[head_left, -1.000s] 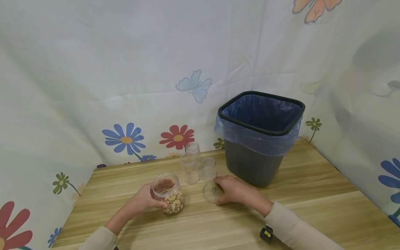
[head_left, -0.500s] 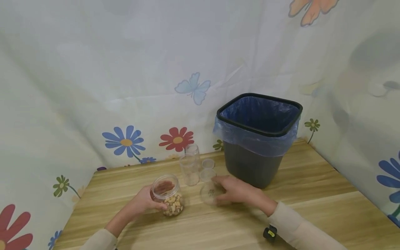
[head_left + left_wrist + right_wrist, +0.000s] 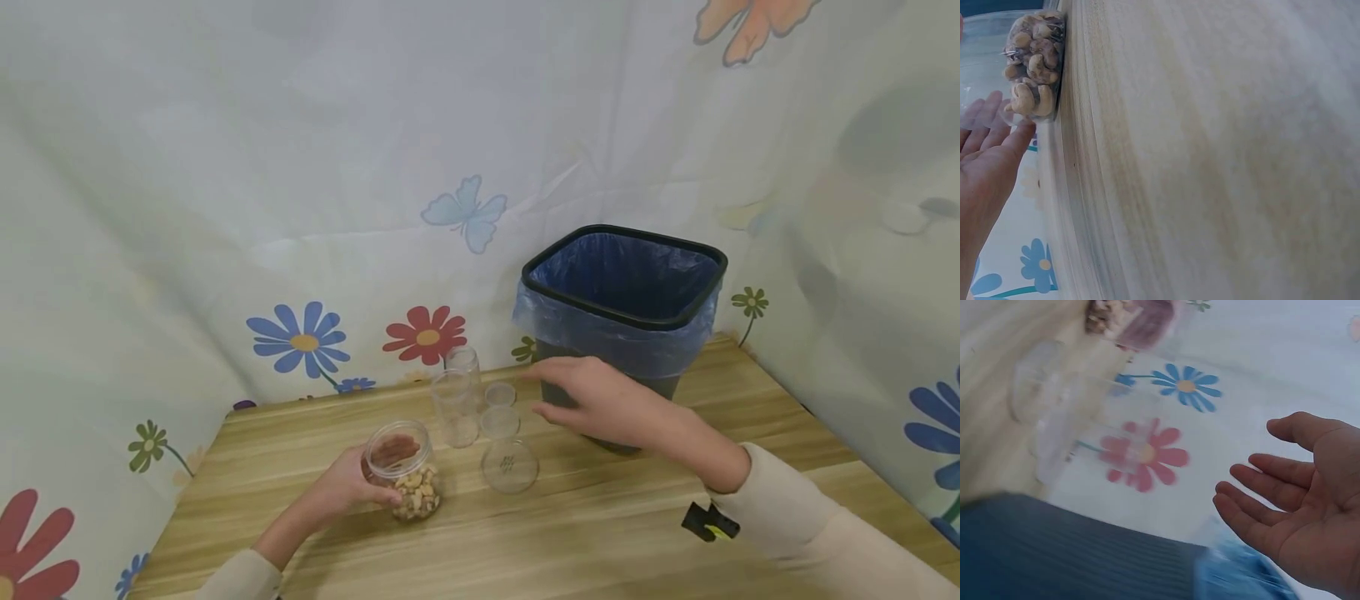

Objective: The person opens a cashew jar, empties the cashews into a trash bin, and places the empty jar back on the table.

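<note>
My left hand holds a clear, lidless jar standing on the table, with the thumb at its near side and fingers behind it. Cashews and other nuts fill the jar's lower part. Raised in front of the bin, my right hand has its fingers apart and nothing in them; the right wrist view shows its bare palm. A large clear round lid with dark marks lies on the table below that hand. Two smaller clear lids lie behind it in a row.
Two tall clear jars stand left of the lids. At the back right is a dark grey bin with a black rim and blue liner bag. A flower-printed cloth hangs behind the wooden table.
My right hand has let go of the large lid and risen to the right, towards the bin. The lid stays on the table, while my left hand keeps the nut jar in place.
</note>
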`<state>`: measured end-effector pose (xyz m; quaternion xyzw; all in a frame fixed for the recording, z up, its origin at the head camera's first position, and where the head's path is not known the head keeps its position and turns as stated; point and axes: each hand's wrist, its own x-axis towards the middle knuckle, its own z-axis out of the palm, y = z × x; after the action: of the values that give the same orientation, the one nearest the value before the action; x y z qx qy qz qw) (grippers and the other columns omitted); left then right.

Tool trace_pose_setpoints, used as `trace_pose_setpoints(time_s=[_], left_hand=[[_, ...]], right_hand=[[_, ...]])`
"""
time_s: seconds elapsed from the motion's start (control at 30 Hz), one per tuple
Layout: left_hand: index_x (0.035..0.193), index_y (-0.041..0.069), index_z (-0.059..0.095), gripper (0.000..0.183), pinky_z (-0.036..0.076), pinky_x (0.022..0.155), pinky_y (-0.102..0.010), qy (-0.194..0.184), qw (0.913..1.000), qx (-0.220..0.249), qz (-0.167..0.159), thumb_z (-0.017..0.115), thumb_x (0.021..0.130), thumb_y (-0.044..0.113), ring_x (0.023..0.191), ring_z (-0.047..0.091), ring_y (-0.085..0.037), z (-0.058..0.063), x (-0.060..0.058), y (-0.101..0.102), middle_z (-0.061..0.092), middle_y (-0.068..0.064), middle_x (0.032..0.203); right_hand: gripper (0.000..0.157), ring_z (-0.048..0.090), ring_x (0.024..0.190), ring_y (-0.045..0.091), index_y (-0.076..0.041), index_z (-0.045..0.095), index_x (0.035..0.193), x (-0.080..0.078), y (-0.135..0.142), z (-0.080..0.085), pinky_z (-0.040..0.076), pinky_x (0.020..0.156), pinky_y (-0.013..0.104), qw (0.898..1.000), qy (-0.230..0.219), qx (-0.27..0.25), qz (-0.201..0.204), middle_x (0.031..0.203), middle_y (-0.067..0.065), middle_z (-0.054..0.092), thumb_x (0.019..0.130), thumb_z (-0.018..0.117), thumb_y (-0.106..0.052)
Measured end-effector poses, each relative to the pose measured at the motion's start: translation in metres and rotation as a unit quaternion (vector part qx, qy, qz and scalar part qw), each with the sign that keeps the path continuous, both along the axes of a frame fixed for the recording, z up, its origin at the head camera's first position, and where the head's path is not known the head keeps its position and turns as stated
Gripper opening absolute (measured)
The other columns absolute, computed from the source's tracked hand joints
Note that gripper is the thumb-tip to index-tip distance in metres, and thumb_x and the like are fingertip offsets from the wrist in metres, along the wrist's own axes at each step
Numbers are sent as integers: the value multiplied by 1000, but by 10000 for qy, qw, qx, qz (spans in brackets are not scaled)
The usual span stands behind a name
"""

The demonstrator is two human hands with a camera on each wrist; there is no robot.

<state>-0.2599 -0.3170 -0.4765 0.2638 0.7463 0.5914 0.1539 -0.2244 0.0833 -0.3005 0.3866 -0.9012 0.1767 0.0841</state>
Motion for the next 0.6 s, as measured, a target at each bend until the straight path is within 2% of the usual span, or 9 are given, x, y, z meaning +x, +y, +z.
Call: trace_pose_setpoints(time_s=[0.1,0.23,0.4,0.5,0.6], left_hand=[[146,-6,46,76,45,102,-18,-3,10000,-11,9,85,81,4,137,46,-39,0,0,0,50,-27,147],[146,-7,45,77,45,102,-18,-33,10000,34,-13,85,81,4,137,47,-37,1,-1,2,50,-28,147],[146,-8,44,76,46,102,-20,-57,9999,117,-54,83,82,1,136,50,-31,0,-1,1,49,-28,147],[147,-7,44,76,46,102,-20,-86,9999,95,-12,83,82,1,135,52,-25,-1,-1,0,49,-26,148],[147,-6,45,76,45,103,-20,-90,9999,63,51,84,82,2,133,54,-20,-2,0,0,50,-25,148]], right_hand=[[40,66,117,22,-11,63,137,5,9,23,55,93,42,9999,-18,-126,-115,132,4,67,99,68,-23],[37,67,113,19,-13,64,136,5,28,52,57,90,40,9981,-129,-425,-425,132,3,67,101,66,-22],[28,69,107,17,-13,66,130,2,57,86,58,86,37,9941,198,-687,-815,123,3,70,103,62,-21],[23,69,102,17,-14,68,124,2,75,102,57,85,35,9887,384,-830,-1191,116,1,72,104,61,-22],[22,67,96,19,-13,68,120,-2,95,109,53,80,31,9801,302,-992,-1690,112,3,72,105,59,-26]])
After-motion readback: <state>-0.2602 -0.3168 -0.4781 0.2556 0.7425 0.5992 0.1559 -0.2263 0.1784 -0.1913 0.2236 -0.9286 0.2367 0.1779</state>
